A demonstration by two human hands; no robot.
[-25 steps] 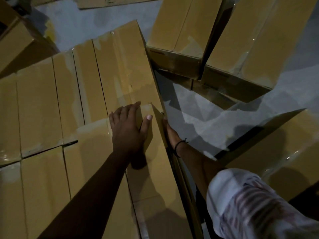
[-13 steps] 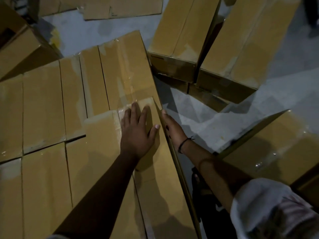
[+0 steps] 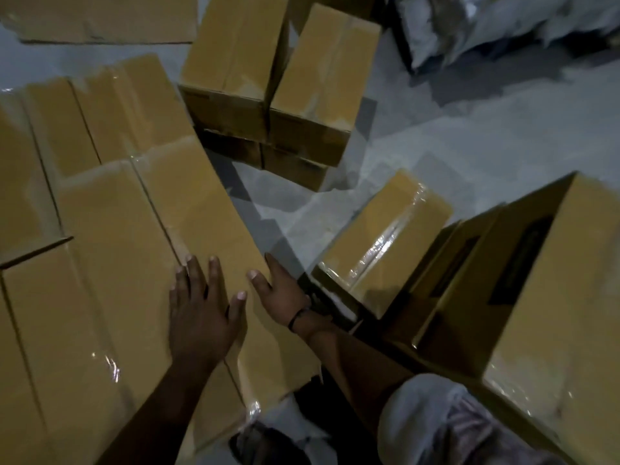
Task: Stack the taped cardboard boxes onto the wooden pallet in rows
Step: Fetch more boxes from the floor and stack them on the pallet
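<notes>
Taped cardboard box (image 3: 201, 223): right end of row of boxes (image 3: 100, 280). Left hand (image 3: 201, 317) flat on its top, fingers spread. Right hand (image 3: 285, 297) against its right edge, fingers straight, thumb on top.

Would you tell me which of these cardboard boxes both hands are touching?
The long box at the right edge of the stacked row: the left hand lies flat on its top, the right hand presses its outer edge.

No lettering was legible. Dark printed strips (image 3: 521, 263) on the side of a large cardboard box (image 3: 570, 297), right of the stacked boxes (image 3: 117, 263), were too blurred to read.
</notes>
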